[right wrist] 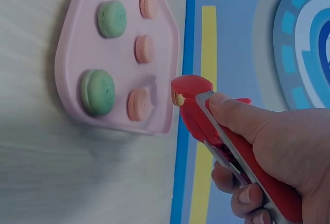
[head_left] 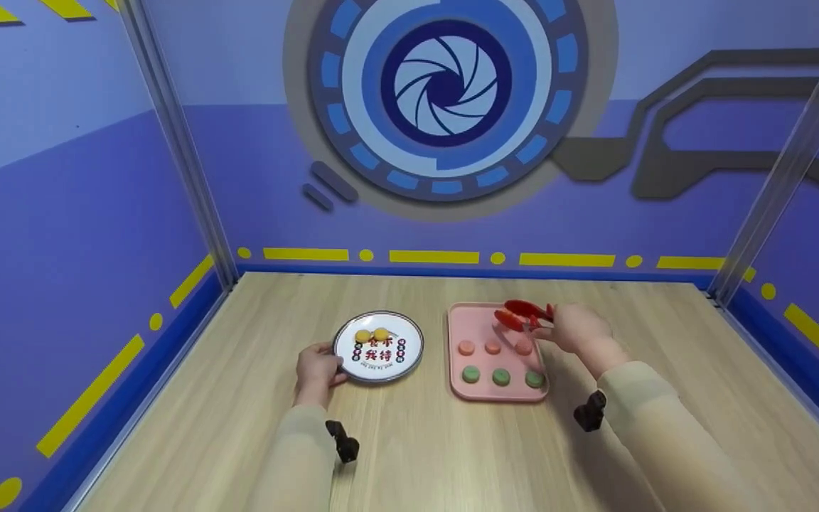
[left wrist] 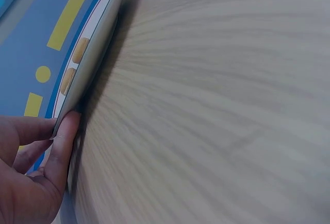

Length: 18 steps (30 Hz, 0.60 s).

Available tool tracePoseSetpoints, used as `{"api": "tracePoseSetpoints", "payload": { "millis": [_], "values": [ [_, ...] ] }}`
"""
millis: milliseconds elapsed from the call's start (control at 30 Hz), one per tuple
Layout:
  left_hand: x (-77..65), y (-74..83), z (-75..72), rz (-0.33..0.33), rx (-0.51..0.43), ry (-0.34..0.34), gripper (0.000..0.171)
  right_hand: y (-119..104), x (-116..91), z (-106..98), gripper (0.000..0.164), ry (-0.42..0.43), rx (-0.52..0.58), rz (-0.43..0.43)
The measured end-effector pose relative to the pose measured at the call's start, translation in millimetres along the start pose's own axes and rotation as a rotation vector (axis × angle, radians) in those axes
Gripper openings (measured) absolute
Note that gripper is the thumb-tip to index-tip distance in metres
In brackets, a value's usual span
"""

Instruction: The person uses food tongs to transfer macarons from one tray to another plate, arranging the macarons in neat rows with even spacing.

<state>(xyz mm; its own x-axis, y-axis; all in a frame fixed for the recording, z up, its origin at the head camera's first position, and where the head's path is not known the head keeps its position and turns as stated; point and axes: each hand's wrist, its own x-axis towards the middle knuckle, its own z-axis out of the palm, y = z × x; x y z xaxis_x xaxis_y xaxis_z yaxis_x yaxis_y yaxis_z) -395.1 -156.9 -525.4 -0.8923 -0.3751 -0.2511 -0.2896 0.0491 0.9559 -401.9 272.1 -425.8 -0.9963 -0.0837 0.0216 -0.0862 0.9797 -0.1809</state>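
Note:
My left hand (head_left: 318, 368) pinches the left rim of a round white plate (head_left: 409, 354), thumb and fingers on opposite faces in the left wrist view. Two yellow macarons (head_left: 362, 336) lie on the plate over red printed characters. With my right hand (head_left: 583, 329) I grip a pair of red-headed tongs (right wrist: 227, 141) by the handles. Between the tong heads sits a yellow macaron (right wrist: 178, 99), mostly covered by them. They are above the far right part of a pink tray (head_left: 473, 320), which bears three pink macarons (head_left: 493, 347) and three green macarons (head_left: 500, 377).
Plate and tray stand side by side on a light wooden table (head_left: 409, 455), with a narrow gap between them. Blue printed panels (head_left: 253, 185) rise behind the table and at both sides. A dark wrist camera (head_left: 590, 411) sits at my right cuff.

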Motion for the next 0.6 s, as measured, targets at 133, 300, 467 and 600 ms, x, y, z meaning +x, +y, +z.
{"api": "tracePoseSetpoints", "payload": {
  "millis": [133,300,467,600],
  "values": [
    [1.0,0.7,0.5,-0.003,0.008,0.006,0.051,-12,0,0,0.047,0.018,-0.004,-0.015],
    [3.3,-0.6,-0.2,-0.007,0.008,-0.002,0.051,-29,1,1,0.045,0.030,0.000,-0.050],
    [4.5,-0.9,-1.0,-0.005,0.004,-0.017,0.051,-45,1,3,0.048,0.016,-0.010,-0.060],
    [4.8,-1.1,-1.4,-0.004,0.000,-0.021,0.052,-59,1,6,0.050,-0.005,0.011,-0.063]
  ]
}}
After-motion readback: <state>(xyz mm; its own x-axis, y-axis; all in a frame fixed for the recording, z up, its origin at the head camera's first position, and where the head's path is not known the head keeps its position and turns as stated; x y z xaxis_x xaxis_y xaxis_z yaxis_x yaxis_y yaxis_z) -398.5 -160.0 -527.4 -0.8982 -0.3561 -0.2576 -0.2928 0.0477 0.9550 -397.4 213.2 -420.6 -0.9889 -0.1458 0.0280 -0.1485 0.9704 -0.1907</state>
